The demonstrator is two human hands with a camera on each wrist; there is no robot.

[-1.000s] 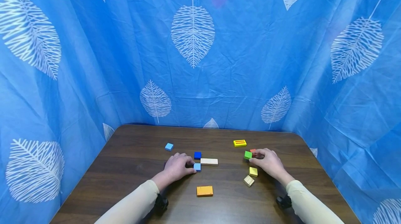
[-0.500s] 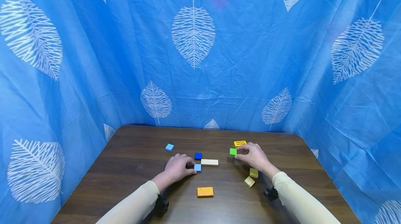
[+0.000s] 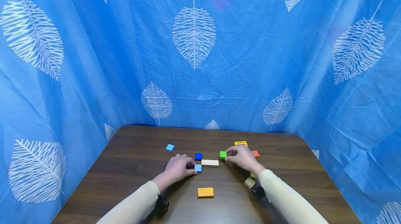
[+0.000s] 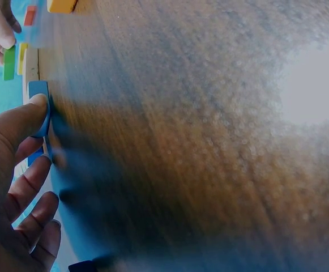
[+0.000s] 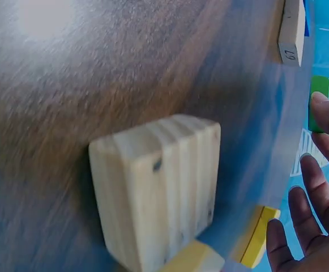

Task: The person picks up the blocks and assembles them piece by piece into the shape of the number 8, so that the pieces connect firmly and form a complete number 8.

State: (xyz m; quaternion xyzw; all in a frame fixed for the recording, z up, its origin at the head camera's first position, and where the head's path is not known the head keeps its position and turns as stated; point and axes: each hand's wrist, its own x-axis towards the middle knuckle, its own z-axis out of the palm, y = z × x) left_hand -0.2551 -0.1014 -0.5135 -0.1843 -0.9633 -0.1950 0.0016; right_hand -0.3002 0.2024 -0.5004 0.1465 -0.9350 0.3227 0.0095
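My left hand [image 3: 179,166] pinches a light blue block [image 3: 198,168] at the table's middle; in the left wrist view the thumb lies on this blue block [image 4: 38,88]. A dark blue block [image 3: 198,156] stands just behind it. Beside them lies a pale wooden plank [image 3: 210,163], printed with a number on its end in the right wrist view. My right hand [image 3: 242,156] holds a green block [image 3: 223,154] between thumb and index finger, close to the plank's right end. Its other fingers spread loosely in the right wrist view. Whether the green block touches the table is unclear.
Behind the right hand are a yellow block with red stripes [image 3: 241,143] and a red-orange block [image 3: 256,154]. A striped wooden block [image 3: 249,183] and a partly hidden yellow block [image 3: 252,175] lie by the right forearm. An orange block [image 3: 205,192] lies in front, another light blue block [image 3: 170,147] back left.
My right hand has carried the green block leftward from near the red-orange block to the plank's right end. The left hand has stayed in place on the light blue block.
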